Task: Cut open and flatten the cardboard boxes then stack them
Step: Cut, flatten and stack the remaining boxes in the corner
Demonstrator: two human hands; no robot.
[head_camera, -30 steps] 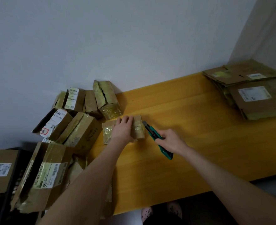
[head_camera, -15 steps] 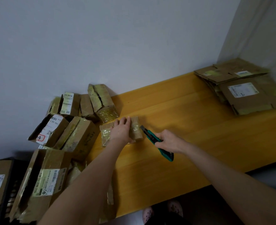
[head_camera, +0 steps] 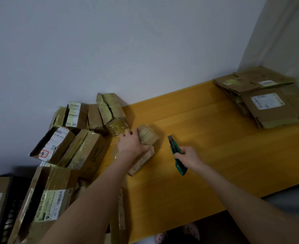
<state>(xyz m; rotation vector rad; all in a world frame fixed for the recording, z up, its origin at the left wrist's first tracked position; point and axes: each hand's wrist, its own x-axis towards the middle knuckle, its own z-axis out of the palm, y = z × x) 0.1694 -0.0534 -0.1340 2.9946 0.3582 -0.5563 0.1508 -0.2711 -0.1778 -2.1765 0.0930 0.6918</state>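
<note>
A small taped cardboard box [head_camera: 147, 137] is tipped up on the yellow table [head_camera: 206, 138], its near side raised off the surface. My left hand [head_camera: 130, 143] grips it from the left, thumb curled under its near edge. My right hand [head_camera: 189, 158] holds a green utility knife [head_camera: 176, 153] with the blade out, a short way to the right of the box and not touching it. A stack of flattened cardboard boxes [head_camera: 264, 97] lies at the table's far right corner.
Several unflattened taped boxes [head_camera: 85, 148] are piled at the table's left end against the white wall [head_camera: 127, 50]. A larger labelled box [head_camera: 48, 203] leans below them beside a dark crate [head_camera: 6, 213]. The table's near edge runs diagonally at lower right.
My left hand went from lying flat on the small box to gripping it and tilting it up. The knife has drawn back from the box to the right.
</note>
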